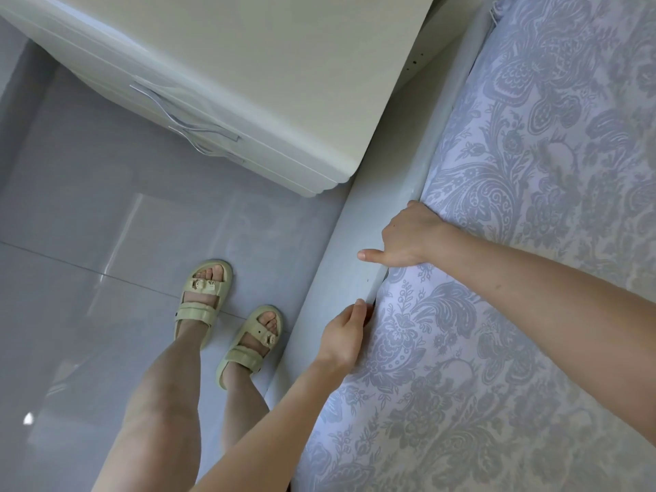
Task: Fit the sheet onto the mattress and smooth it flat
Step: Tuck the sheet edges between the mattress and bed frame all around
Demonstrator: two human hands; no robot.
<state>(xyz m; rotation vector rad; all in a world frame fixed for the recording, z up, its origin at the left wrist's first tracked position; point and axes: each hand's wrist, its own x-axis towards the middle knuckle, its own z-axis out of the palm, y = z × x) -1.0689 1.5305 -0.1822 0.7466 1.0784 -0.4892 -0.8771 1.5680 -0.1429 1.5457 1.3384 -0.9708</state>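
Covering the bed right out to its near side edge, the sheet [532,314] is white with a grey-blue floral damask print and lies mostly flat, with soft creases near the edge. The mattress under it is hidden. Along that edge runs the pale grey bed frame [358,221], with a thin dark gap between it and the sheet.

Both hands work at this gap. The right hand [408,236] rests on the sheet's edge farther up the bed, its thumb [372,255] straight out over the frame and its fingers down in the gap, so I cannot tell whether they hold cloth. The left hand [344,337] sits just below it on the same edge, fingers bent toward the gap with the tips out of sight; whether it pinches the sheet I cannot tell.

Beside the bed the floor [106,225] is glossy grey tile showing pale reflections. A white cabinet [266,65] with slim metal handles [184,101] stands against the frame near the bed's far end. The person stands on the tiles close to the frame in 2 pale green sandals [204,296].
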